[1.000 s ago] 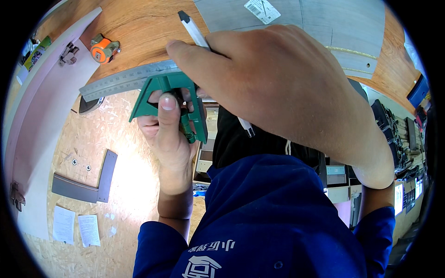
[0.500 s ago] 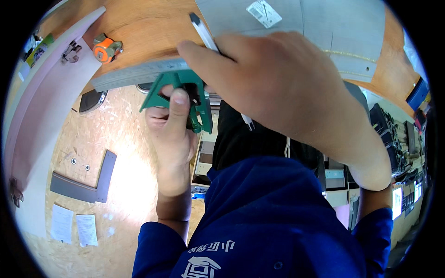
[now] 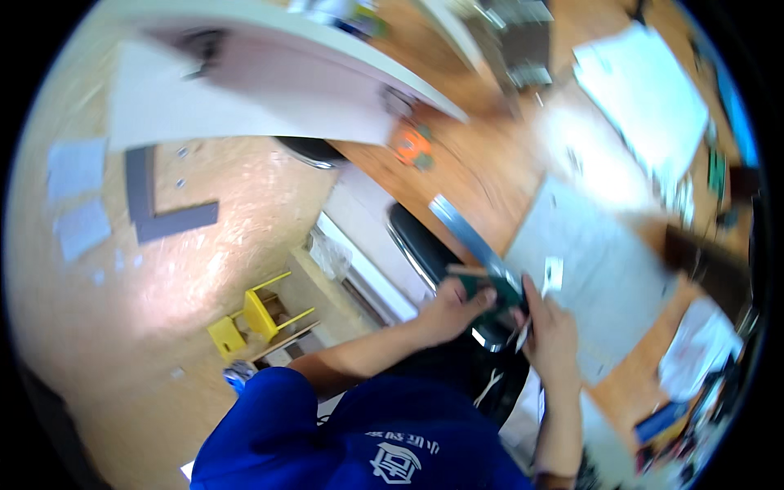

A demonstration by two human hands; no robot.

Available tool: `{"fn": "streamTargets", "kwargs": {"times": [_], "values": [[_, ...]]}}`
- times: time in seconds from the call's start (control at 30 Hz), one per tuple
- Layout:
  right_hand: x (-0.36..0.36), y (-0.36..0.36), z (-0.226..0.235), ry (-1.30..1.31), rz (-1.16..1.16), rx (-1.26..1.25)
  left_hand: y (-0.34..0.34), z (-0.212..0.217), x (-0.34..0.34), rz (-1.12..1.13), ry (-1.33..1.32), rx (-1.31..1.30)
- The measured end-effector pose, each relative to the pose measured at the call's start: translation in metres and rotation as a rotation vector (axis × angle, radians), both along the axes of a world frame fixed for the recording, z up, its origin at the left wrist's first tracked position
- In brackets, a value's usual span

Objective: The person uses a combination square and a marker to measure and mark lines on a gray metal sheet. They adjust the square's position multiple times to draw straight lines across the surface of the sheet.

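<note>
A combination square with a green head (image 3: 501,299) and a steel ruler (image 3: 467,232) is held in front of my body, its ruler pointing up and left over the wooden table edge. My left hand (image 3: 447,315) is closed round the green head, thumb on top. Against the other side of the head is my right hand (image 3: 554,333), fingers bent, with a slim white pen (image 3: 523,336) showing below them. Motion blur hides the fingertips. A grey panel (image 3: 600,269) with a white label lies on the table beyond my right hand.
An orange tape measure (image 3: 411,145) sits on the table (image 3: 490,184) beside a standing white panel (image 3: 286,94) with hinges. Black stools (image 3: 408,237) are at the table's edge. A yellow chair (image 3: 260,317) stands on the floor at left. White plastic (image 3: 698,347) lies at right.
My view has swung round, showing more of the table. The square has come away from the panel's edge, nearer my body. My right hand has drawn back beside the green head.
</note>
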State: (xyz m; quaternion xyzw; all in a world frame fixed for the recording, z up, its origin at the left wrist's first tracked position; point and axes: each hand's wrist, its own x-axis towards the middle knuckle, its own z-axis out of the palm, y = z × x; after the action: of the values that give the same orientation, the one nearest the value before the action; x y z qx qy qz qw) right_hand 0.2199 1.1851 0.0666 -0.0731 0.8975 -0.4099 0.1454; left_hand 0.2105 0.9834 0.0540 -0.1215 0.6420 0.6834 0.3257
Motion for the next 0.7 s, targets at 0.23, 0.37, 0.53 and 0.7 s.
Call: {"fn": "streamTargets", "kwargs": {"times": [0.23,0.37,0.53,0.7], "values": [[0.027,-0.01,0.021,0.125,0.125,-0.116,-0.002,0.032,0.052,0.164,0.201,-0.057],[0.037,-0.006,0.037,0.176,0.219,-0.149,0.003,0.043,0.085,0.259,0.155,-0.167],[0.057,0.005,0.05,0.258,0.342,-0.179,0.014,0.075,0.122,0.376,0.146,0.031],[0.074,-0.033,0.065,0.277,0.334,-0.291,-0.016,0.073,0.148,0.443,0.358,-0.228]]}}
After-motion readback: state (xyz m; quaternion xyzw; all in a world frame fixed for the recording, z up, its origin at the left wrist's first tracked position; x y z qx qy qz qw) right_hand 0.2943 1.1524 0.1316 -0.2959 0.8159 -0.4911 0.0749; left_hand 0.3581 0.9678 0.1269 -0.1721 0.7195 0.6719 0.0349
